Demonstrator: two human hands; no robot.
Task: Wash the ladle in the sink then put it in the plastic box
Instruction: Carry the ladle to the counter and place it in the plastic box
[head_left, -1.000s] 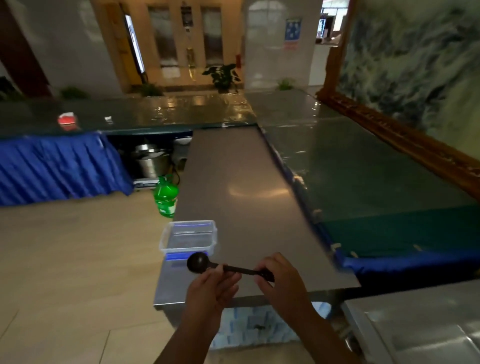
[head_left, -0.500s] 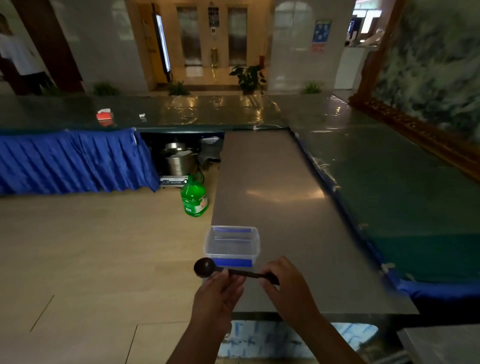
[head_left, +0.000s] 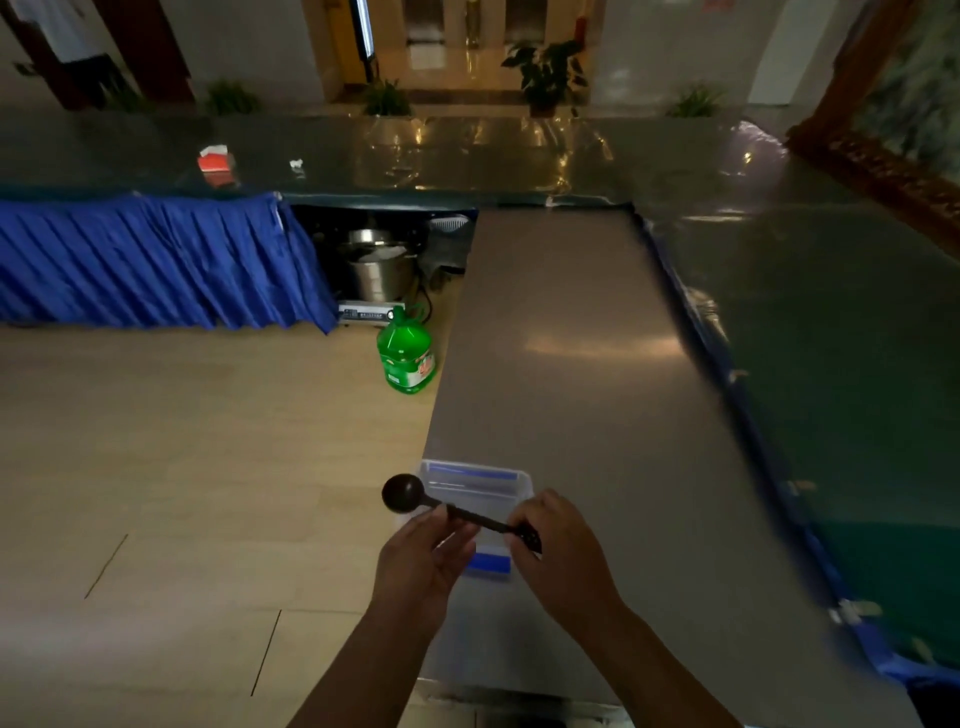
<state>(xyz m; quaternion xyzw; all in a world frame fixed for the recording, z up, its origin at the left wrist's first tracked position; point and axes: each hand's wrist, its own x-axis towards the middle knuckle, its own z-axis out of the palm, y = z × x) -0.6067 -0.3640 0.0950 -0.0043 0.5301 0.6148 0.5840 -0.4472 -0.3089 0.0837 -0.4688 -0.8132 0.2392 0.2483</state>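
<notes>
Item 1, nearest: the person's two bare hands. The left hand (head_left: 423, 558) is cupping under the shaft of the small dark round-bowled ladle (head_left: 447, 509), fingers loosely curled; the right hand (head_left: 558, 545) is pinching the handle end between thumb and fingers. Both are holding the ladle level, bowl pointing toward 9 o'clock.

Item 2, directly behind the hands: the clear rectangular plastic box with blue clips (head_left: 475, 486), sitting at the near left edge of the long grey steel worktop (head_left: 571, 364). The ladle is now hanging over the box; the shaft is crossing its opening while the bowl is overhanging its left rim. A second ago the box was lying well ahead at 12 o'clock with the ladle short of it. The ladle is not yet inside.

Judgement: no sink is showing here, so the washing looks finished and the placing step is beginning. Lowering will likely need the bowl drawn toward 3 o'clock to clear the rim.

Item 3, middle distance at 11 o'clock: a green plastic jug (head_left: 405, 353) on the tan floor beside the worktop.

Item 4, farther: a steel stockpot (head_left: 379, 270) under a dark counter, with blue pleated skirting (head_left: 150, 260) at 10 o'clock.

Item 5, farthest: a small red carton (head_left: 214, 158) on that counter.
</notes>
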